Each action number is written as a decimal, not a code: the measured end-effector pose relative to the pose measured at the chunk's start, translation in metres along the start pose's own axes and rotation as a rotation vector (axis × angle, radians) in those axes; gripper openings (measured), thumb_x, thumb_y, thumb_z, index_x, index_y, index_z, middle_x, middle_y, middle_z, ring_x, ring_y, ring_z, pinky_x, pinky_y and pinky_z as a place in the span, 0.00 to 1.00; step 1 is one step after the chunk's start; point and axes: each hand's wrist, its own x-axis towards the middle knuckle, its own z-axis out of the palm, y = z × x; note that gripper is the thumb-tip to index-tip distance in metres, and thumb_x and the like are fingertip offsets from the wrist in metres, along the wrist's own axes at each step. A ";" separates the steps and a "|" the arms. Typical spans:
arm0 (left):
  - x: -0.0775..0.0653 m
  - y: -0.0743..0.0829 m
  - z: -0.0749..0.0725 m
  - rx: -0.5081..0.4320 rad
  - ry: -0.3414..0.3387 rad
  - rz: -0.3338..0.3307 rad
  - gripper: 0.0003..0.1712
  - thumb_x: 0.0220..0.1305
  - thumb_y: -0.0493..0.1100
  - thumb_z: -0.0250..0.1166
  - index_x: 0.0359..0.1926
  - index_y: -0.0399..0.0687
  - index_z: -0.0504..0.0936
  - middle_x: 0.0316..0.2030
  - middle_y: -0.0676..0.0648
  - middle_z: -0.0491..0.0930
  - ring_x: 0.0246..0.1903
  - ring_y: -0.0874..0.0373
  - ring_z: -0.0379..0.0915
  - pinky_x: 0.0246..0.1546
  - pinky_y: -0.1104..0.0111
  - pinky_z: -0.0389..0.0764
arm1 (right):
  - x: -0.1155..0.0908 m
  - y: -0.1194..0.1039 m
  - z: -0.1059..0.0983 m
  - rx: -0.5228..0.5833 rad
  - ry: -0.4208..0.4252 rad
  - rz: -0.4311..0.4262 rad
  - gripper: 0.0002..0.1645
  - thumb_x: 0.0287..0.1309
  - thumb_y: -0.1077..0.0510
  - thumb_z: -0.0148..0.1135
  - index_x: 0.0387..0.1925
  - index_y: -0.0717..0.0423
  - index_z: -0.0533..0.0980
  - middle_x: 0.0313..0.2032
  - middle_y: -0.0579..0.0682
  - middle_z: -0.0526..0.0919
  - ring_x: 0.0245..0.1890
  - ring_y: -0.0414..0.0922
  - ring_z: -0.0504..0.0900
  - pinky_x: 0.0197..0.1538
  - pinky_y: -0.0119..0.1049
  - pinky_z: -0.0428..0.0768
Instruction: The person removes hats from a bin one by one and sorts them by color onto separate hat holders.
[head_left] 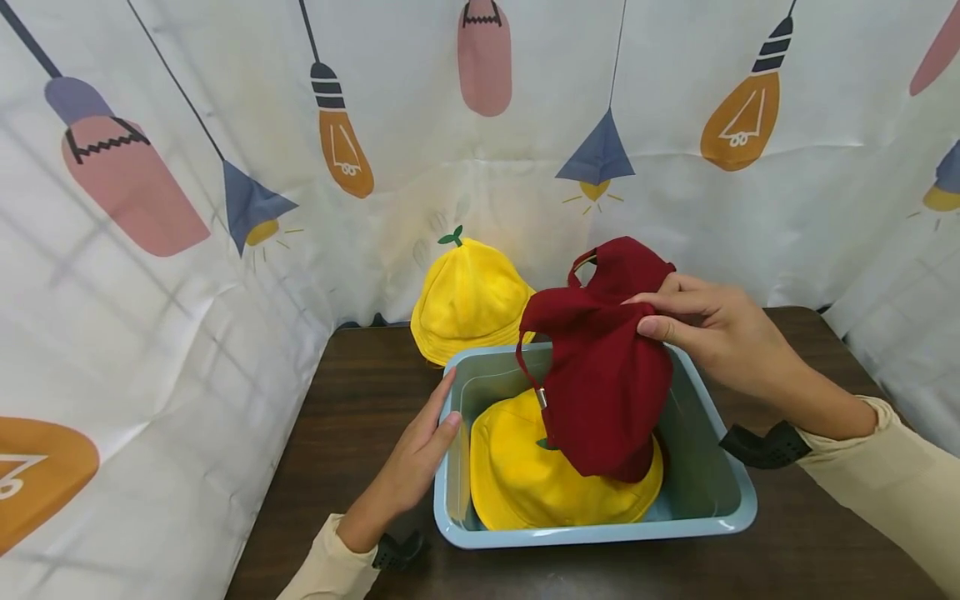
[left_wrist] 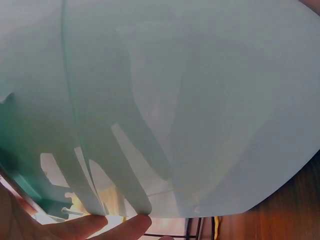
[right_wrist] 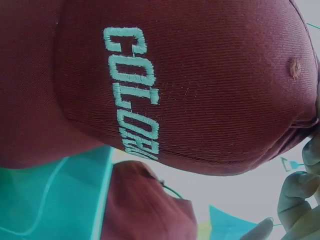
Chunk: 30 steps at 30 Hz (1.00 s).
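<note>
My right hand (head_left: 708, 333) pinches a dark red baseball cap (head_left: 607, 392) by its crown between thumb and fingers, and the cap hangs over the light blue plastic bin (head_left: 600, 533). Pale embroidered lettering (right_wrist: 132, 95) shows on its front in the right wrist view. Beneath it, a yellow bucket hat (head_left: 517, 492) with a green leaf sprout lies in the bin, partly covered by the cap. My left hand (head_left: 416, 454) touches the bin's left side with straight fingers; its fingertips (left_wrist: 135, 225) lie along the pale wall in the left wrist view.
Behind the bin, a second dark red cap (head_left: 622, 262) stands at the back, partly hidden by the held one. Another yellow hat (head_left: 472, 296) with a sprout sits left of it on the dark wooden table (head_left: 360, 400). A white printed curtain (head_left: 420, 100) borders the table.
</note>
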 end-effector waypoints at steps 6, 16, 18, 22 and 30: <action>0.000 0.000 0.000 -0.005 -0.006 0.006 0.35 0.82 0.49 0.45 0.83 0.65 0.44 0.82 0.54 0.46 0.77 0.45 0.53 0.72 0.37 0.58 | 0.010 -0.009 -0.016 0.024 0.025 0.037 0.20 0.62 0.68 0.67 0.54 0.51 0.86 0.32 0.45 0.77 0.33 0.41 0.73 0.30 0.30 0.72; 0.001 -0.002 0.000 0.008 0.005 0.028 0.35 0.83 0.48 0.45 0.83 0.62 0.44 0.82 0.51 0.47 0.77 0.43 0.53 0.72 0.37 0.57 | 0.028 -0.021 -0.050 0.064 0.101 0.121 0.17 0.67 0.66 0.64 0.56 0.58 0.84 0.37 0.51 0.81 0.36 0.46 0.73 0.31 0.27 0.75; 0.001 -0.003 0.000 0.006 0.004 0.017 0.35 0.82 0.48 0.45 0.83 0.63 0.44 0.82 0.53 0.47 0.77 0.44 0.53 0.73 0.37 0.57 | 0.032 -0.023 -0.056 0.056 0.114 0.125 0.17 0.67 0.65 0.64 0.56 0.58 0.84 0.38 0.50 0.81 0.37 0.46 0.73 0.32 0.25 0.75; 0.000 -0.002 0.000 0.000 -0.001 0.005 0.35 0.82 0.49 0.45 0.83 0.65 0.45 0.82 0.55 0.46 0.77 0.46 0.52 0.73 0.38 0.56 | 0.040 -0.026 -0.071 0.041 0.149 0.145 0.18 0.69 0.65 0.61 0.58 0.58 0.83 0.40 0.48 0.81 0.40 0.45 0.71 0.33 0.20 0.74; 0.000 0.000 0.000 -0.011 -0.003 0.015 0.35 0.82 0.49 0.45 0.82 0.64 0.45 0.82 0.55 0.46 0.77 0.46 0.51 0.73 0.38 0.56 | 0.057 -0.023 -0.106 0.044 0.211 0.207 0.22 0.71 0.60 0.59 0.64 0.53 0.79 0.48 0.48 0.80 0.47 0.42 0.73 0.47 0.14 0.77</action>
